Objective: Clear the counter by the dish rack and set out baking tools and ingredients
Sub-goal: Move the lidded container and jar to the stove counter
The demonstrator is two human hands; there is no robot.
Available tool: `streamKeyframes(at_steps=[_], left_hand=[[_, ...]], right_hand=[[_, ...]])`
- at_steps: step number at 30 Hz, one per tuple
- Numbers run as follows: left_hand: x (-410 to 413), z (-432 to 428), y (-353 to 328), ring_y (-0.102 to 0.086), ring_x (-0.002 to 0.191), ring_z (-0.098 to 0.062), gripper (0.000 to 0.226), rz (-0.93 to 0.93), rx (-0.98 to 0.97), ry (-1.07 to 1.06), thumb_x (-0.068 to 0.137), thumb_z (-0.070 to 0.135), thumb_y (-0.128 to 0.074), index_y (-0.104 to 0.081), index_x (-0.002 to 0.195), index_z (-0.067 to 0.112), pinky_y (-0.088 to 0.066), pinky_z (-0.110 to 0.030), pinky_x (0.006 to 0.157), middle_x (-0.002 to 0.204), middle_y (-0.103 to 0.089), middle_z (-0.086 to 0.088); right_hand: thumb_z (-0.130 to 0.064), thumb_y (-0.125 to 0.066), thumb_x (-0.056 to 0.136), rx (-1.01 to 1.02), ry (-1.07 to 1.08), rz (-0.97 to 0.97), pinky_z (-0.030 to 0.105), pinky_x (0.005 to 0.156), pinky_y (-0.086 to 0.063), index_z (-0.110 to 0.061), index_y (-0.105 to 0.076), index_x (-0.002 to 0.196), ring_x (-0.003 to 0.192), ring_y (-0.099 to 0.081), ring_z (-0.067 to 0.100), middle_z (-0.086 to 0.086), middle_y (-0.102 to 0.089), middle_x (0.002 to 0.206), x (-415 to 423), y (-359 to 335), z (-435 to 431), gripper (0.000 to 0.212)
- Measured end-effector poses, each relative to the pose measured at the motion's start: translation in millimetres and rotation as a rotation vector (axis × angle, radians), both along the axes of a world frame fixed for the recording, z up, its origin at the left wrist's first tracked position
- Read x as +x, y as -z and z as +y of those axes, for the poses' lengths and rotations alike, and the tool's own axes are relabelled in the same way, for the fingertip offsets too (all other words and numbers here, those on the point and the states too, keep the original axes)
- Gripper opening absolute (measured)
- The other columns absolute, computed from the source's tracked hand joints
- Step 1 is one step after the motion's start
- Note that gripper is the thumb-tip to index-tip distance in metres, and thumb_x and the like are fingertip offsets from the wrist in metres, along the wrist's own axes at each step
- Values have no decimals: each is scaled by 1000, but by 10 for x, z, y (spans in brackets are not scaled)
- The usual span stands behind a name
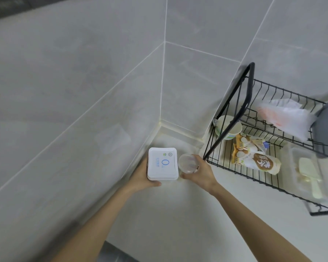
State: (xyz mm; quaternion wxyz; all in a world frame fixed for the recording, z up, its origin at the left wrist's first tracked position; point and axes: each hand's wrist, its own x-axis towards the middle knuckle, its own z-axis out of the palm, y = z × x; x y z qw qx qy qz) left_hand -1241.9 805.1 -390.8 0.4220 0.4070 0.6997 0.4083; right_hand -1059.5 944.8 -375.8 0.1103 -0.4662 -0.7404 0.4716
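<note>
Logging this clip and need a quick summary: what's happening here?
A person is at the corner of the counter. The left hand grips a white square box with blue print; the right hand holds a small clear tub beside it. The wire dish rack on the right holds a bowl and food packets.

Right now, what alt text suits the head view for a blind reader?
A person's left hand holds a white square plastic box and the right hand grips a clear round plastic container at a pale counter corner, beside a black wire dish rack holding food packets and a bowl.
</note>
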Motion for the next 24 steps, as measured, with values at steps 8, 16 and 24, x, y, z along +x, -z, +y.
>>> streamKeyframes(at_steps=[8, 16, 24], left_hand=[[90, 22, 51, -65, 100, -7, 84, -76, 55, -166, 51, 6, -88, -52, 121, 37, -58, -39, 80, 111, -65, 11], [349, 79, -138, -63, 102, -4, 97, -77, 112, -185, 43, 10, -92, -49, 122, 46, -57, -27, 77, 123, -57, 9], [1032, 62, -335, -61, 101, -2, 98, 86, 90, -65, 36, 28, -92, -38, 104, 74, -55, -28, 84, 123, -54, 11]], right_hand=[[-20, -88, 62, -24, 87, 52, 12, 69, -41, -26, -49, 118, 95, -57, 11, -10, -60, 104, 102, -38, -50, 68], [-21, -89, 62, -7, 121, 154, 8, 71, -43, -25, -47, 116, 93, -56, -1, -17, -58, 102, 484, -287, -61, 68], [-17, -87, 63, 46, 147, 201, 15, 75, -44, -29, -48, 115, 95, -57, 8, -13, -59, 107, 1348, -503, -150, 67]])
